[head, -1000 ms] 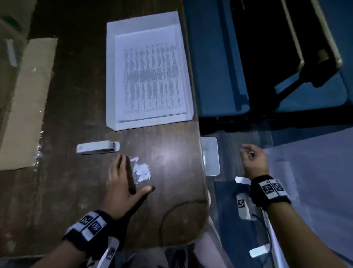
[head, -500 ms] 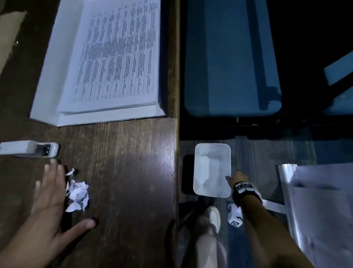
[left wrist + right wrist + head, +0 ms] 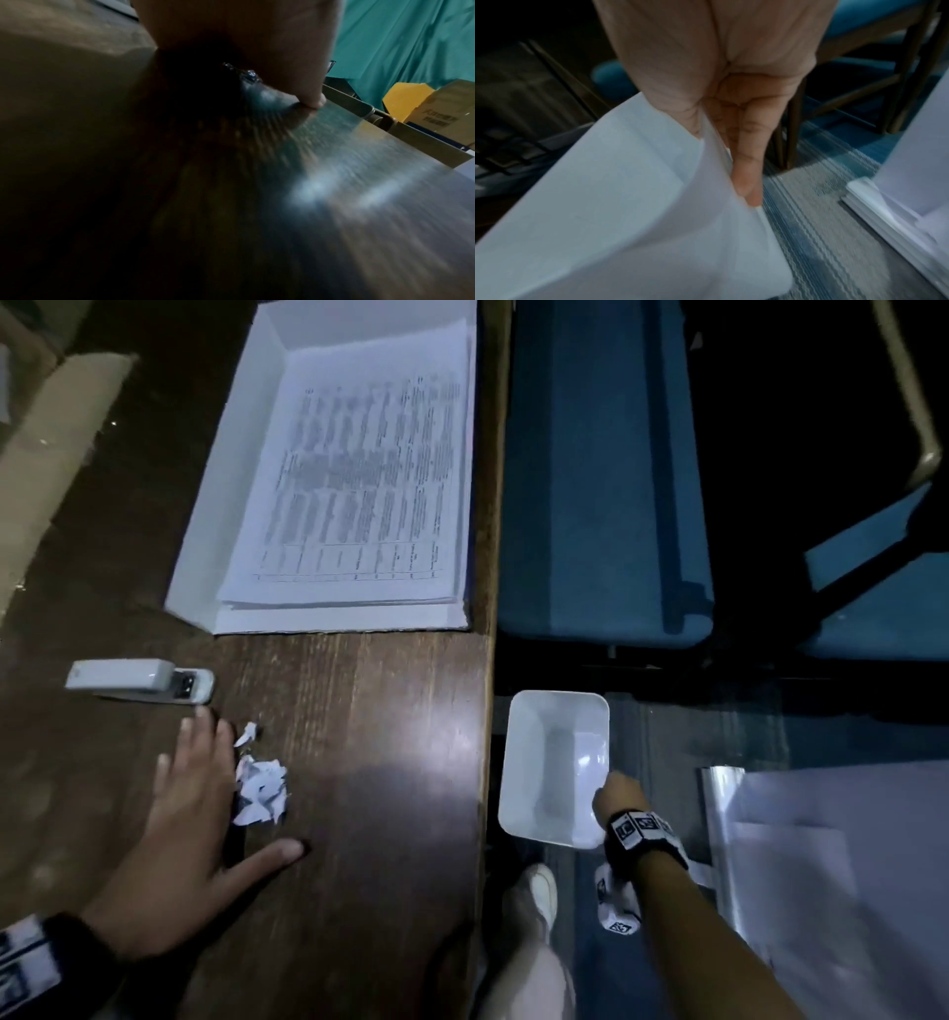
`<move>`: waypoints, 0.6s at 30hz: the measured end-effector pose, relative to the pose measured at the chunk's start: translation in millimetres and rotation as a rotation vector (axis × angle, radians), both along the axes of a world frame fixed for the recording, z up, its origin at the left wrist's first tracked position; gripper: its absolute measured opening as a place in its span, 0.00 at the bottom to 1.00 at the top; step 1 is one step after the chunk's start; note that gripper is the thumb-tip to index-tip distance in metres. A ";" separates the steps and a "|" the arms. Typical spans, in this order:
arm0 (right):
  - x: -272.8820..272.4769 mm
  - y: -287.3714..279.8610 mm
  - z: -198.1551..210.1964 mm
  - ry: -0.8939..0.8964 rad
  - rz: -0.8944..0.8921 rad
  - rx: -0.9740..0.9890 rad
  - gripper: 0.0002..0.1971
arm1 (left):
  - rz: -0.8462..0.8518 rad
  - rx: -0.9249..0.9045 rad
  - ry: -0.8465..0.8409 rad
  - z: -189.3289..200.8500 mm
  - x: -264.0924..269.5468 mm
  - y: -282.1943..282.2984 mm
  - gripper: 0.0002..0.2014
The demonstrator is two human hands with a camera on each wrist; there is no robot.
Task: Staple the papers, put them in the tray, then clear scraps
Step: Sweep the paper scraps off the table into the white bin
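1. Papers [image 3: 354,495] are lying in the tray [image 3: 226,505], upper middle of frame, stapling apparently finished
2. Left hand [image 3: 179,834] is lying flat, fingers spread, beside scraps [image 3: 259,791], ready for sweeping
3. Right hand [image 3: 616,801] is pinching the white bin [image 3: 554,762] rim, lower right, presumably bringing it under the table [image 3: 385,788] edge

bare table [image 3: 369,737] right of scraps [image 3: 262,788], stapler [image 3: 138,680] and tray [image 3: 205,557] seemingly blocking beyond
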State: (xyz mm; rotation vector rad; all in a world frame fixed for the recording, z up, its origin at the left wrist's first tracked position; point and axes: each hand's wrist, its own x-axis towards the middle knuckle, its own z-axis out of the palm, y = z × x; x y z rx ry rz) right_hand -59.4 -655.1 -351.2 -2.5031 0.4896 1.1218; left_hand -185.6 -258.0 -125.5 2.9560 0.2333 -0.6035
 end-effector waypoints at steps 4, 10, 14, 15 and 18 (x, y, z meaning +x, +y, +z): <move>-11.4 12.0 91.7 -0.067 0.021 -0.029 0.13 | -0.012 -0.028 -0.027 30.0 5.1 -32.4 0.64; -37.5 28.6 203.2 -0.144 0.043 -0.085 0.12 | -0.029 -0.094 0.009 41.2 10.8 -35.4 0.63; -49.9 36.9 243.7 -0.140 0.023 -0.111 0.12 | -0.027 -0.147 0.002 42.4 19.1 -42.0 0.59; -51.1 38.5 250.9 -0.145 0.017 -0.112 0.12 | -0.031 -0.151 0.003 42.7 22.8 -45.0 0.58; -50.7 43.3 263.8 -0.142 -0.008 -0.110 0.12 | -0.080 -0.159 0.010 44.0 36.0 -61.6 0.54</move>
